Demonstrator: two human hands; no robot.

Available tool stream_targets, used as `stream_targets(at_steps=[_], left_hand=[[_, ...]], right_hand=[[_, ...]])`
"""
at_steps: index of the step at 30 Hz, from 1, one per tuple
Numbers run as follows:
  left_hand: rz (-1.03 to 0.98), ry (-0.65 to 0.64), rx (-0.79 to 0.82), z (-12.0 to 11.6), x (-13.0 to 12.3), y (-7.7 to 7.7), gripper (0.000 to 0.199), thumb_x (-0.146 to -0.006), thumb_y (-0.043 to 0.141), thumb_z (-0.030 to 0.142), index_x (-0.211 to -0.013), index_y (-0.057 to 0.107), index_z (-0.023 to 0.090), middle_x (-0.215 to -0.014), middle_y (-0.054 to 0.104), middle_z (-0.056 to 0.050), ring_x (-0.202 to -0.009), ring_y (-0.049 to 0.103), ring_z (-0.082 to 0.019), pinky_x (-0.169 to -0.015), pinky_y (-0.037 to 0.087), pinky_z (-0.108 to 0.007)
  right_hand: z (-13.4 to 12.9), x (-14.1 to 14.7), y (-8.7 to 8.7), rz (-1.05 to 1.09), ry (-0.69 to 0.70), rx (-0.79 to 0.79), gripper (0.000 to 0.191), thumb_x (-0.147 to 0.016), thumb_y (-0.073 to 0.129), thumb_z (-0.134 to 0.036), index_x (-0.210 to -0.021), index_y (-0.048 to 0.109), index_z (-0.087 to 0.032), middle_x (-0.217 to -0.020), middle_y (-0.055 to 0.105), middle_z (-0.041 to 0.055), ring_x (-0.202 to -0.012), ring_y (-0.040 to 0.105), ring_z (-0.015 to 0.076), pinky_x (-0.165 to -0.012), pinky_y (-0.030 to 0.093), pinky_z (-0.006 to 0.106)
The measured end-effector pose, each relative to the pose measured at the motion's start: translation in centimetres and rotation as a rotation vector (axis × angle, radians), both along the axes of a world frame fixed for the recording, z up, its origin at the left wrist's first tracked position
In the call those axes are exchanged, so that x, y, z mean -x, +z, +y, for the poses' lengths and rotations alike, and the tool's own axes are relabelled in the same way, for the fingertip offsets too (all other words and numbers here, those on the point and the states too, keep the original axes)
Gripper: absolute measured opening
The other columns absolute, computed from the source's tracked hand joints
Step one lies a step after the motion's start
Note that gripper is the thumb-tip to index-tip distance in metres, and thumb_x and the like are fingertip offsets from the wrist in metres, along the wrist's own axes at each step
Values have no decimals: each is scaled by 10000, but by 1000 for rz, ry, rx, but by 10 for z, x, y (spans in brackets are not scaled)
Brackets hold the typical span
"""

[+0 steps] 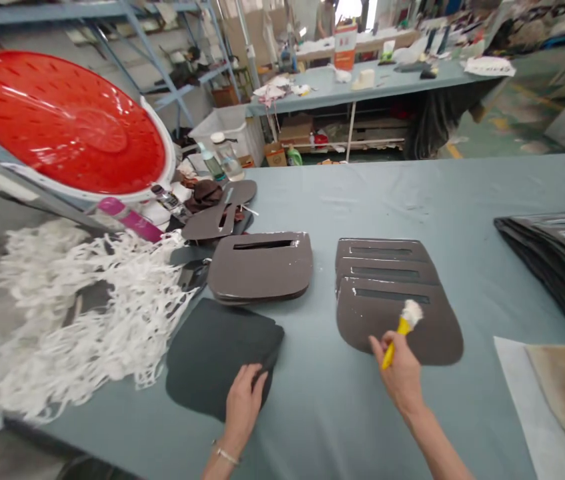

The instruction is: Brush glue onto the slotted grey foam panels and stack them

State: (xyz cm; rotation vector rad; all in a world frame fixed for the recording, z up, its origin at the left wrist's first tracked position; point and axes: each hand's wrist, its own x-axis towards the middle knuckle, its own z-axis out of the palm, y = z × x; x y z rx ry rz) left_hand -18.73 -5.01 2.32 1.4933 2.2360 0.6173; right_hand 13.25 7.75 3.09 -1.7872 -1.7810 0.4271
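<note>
My right hand (399, 373) is closed around the yellow handle of a brush (409, 315) with pale bristles. The brush is over the front one of several overlapping brown panels (387, 320), each with a long slot near its top. At the right edge of a stack of dark panels (212, 360), my left hand (246, 400) has its fingers bent on the material, appearing to pinch that edge. Behind these dark panels lies a stack of brown slotted panels (262, 270), with glossy traces along its rim and slot.
White stringy netting (112, 320) is heaped at the left, below a large red basin (72, 127). A pink can (129, 219) and bottles (227, 157) stand behind. Folded black material (557, 267) and paper sheets (522, 400) lie right. Another table (387, 83) stands beyond.
</note>
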Motion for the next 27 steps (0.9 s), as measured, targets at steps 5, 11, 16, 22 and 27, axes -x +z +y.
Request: stream_targets(at_steps=[5,11,16,22,27], left_hand=[[-272,-66,75,11,-47,20,362,-870,403,473,-972,624,206,-879,614,-58,-782,589,-166,-737,488,-300],[154,218,42,11,-20,22,511,-840,429,497,-1223,523,172,-1253,515,-166,-1168,470,-301,-961,387,-492],[100,294,295,12,38,6,669,-770,475,563,-1268,424,120,-937,630,-105,-861,608,-263,-761,471,-386],[256,61,246,26,7,-10,272,-798,451,416,-915,598,219,-1052,577,-105,-963,563,-282,-803,453,-402],[181,38,238,46,-35,-15,497,-809,432,410,-1223,416,136,-1075,565,-145,-949,585,-266,-807,460,-384]], right_hand=[[-47,109,8,261,309,165,263,-827,537,-419,-972,425,-230,-866,588,46,-775,590,196,-711,457,292],[-61,122,-4,298,276,189,132,-837,346,-156,-895,394,-263,-720,499,6,-602,511,167,-600,415,262],[-61,93,-11,278,277,132,149,-851,318,-133,-849,400,-258,-732,493,18,-629,500,165,-598,394,248],[-40,34,-15,164,72,70,156,-862,317,-136,-854,431,-242,-716,491,18,-606,481,157,-606,386,245],[-30,-15,-13,57,-14,57,127,-858,351,-145,-873,451,-221,-726,508,16,-629,503,151,-621,390,233]])
